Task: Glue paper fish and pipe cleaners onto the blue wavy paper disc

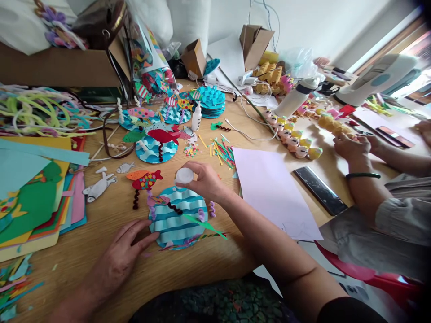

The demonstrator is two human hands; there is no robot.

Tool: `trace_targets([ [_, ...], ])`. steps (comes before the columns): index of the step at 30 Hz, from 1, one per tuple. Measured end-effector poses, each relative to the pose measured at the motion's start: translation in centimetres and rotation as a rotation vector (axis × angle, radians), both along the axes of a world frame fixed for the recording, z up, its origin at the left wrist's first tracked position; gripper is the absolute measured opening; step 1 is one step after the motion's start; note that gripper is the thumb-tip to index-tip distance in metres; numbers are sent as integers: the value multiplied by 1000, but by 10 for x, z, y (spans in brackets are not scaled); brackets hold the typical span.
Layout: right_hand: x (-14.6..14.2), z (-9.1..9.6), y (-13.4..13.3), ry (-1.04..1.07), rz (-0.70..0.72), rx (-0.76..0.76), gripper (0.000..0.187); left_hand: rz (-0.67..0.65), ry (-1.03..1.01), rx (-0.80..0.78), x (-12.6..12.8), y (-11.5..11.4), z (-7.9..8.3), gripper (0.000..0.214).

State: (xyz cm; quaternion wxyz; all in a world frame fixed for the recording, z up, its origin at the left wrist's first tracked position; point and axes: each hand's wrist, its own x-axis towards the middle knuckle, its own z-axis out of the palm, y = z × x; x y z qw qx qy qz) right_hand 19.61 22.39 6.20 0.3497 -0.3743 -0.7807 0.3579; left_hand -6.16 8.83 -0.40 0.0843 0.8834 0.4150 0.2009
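My left hand (pixel 123 255) lies flat on the wooden table (pixel 101 233), fingers spread, its fingertips touching the left edge of a round blue wavy paper craft (pixel 180 220). The craft carries dark and purple curled pipe cleaners and a green paper strip (pixel 205 224). My right hand (pixel 202 179) hovers over the craft's top edge, fingers closed round a small white bottle (pixel 184 176). Just left of it lies a red spotted paper fish (pixel 146 181) on a twisted stem.
Coloured paper sheets (pixel 33 202) are stacked at the left. A white sheet (pixel 269 188) and a black ruler (pixel 319 190) lie to the right. Another person's hands (pixel 353 146) work at far right by small yellow figures (pixel 296 139). More blue fish crafts (pixel 156 148), pipe cleaners and boxes fill the back.
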Motion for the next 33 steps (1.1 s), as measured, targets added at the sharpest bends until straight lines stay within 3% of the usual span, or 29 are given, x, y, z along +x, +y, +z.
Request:
trace_targets([
  [5,1,-1,0,2,3,-16,14,9,-128,-37,0,1,14,39],
  [11,0,0,0,-16,-17,-26,15,65,-146,-37,3,11,24,31],
  [23,2,7,1,-21,-90,-130,17,1,-66,1,0,4,7,33],
  [33,0,5,-1,-27,-66,-102,19,29,-66,15,6,4,3,30],
])
